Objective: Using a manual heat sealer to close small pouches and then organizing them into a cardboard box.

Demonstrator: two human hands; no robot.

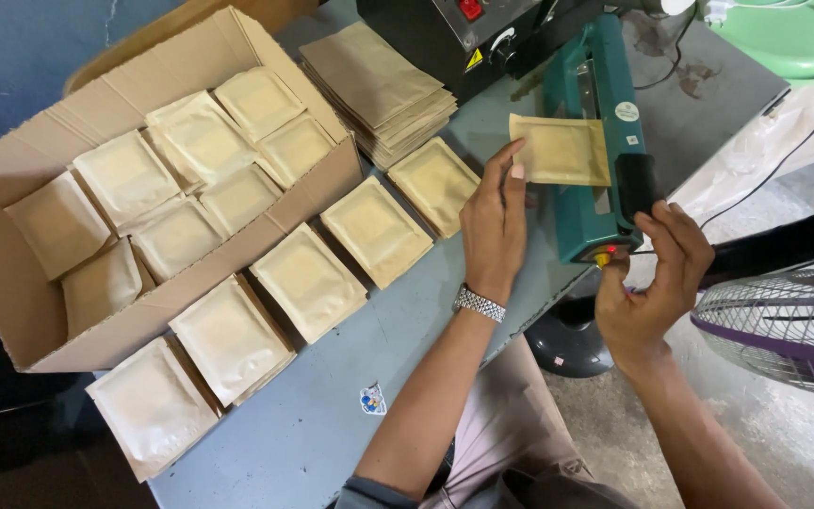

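Note:
My left hand (495,219), with a metal watch on its wrist, pinches the near edge of a tan paper pouch (562,149) that lies across the jaw of a teal heat sealer (594,203). My right hand (659,278) rests on the black handle end (635,184) of the sealer's arm, fingers curled over it, and a small red light glows by the yellow knob below. Several sealed pouches (375,229) lie in a row on the grey table to the left of my left hand.
An open cardboard box (11,311) at left holds several filled pouches. A stack of flat empty pouches (379,83) sits behind the row. A black machine (445,38) stands at the back, a fan grille (784,325) at right, a green object at top right.

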